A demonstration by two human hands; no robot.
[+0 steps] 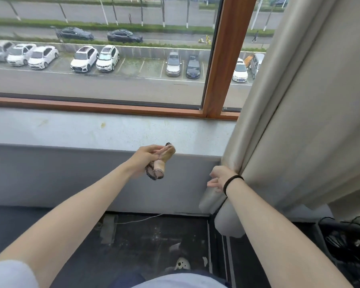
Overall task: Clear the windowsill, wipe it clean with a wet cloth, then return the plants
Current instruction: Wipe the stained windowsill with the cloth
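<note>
The pale grey windowsill (92,129) runs across the view below the wooden window frame, with a few yellowish stains on it and no plants in sight. My left hand (146,157) grips a bunched tan cloth (167,154) with a dark mesh edge, held at the sill's front edge. My right hand (220,177), a black band on its wrist, touches the beige curtain (289,121) near the sill's right end; its fingers point left, slightly bent.
The curtain hangs down over the right end of the sill and bunches near the floor. A dark floor (154,235) lies below with a thin white cord (141,220). Black cables and bags (345,242) sit at the lower right.
</note>
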